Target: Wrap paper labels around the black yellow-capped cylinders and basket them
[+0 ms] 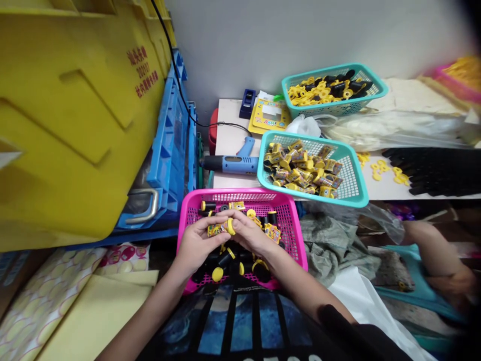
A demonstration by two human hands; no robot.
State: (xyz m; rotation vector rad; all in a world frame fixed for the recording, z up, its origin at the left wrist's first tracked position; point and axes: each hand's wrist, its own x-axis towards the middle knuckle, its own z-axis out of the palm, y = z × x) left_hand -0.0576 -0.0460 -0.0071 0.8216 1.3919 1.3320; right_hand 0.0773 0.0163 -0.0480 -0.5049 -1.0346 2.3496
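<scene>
**Yellow labelled tube (218, 229) held between two bare hands above a pink basket (300, 245)**

The tube, capped in yellow, lies nearly level over the middle of the basket; its wrapper bears multicoloured print too small for me to read. The left hand (197, 241) pinches the body between thumb and fingers, while the right hand (248, 234) grips the capped end, its fingers bent close about it. Below, inside the basket, lie black cylinders (225, 256), several with yellow caps, and a few labelled pieces (272, 232). The wearer's dark shirt (242, 321) carries a blue panelled print, a line of tiny white text and large white letters cut off at the lower edge.

Just beyond, a teal basket (351, 175) holds many labelled tubes, beside a blue heat gun (235, 164) on a white table (231, 113). Behind stand a yellow card (268, 118) with small coloured lettering and a second teal basket (338, 108) of yellow and black parts. At left, a yellow bin (75, 125) shows three lines in red: the first opens 汕头, the second with 2021. At far right, another person's forearm (430, 248) reaches in, its hand blurred.
</scene>
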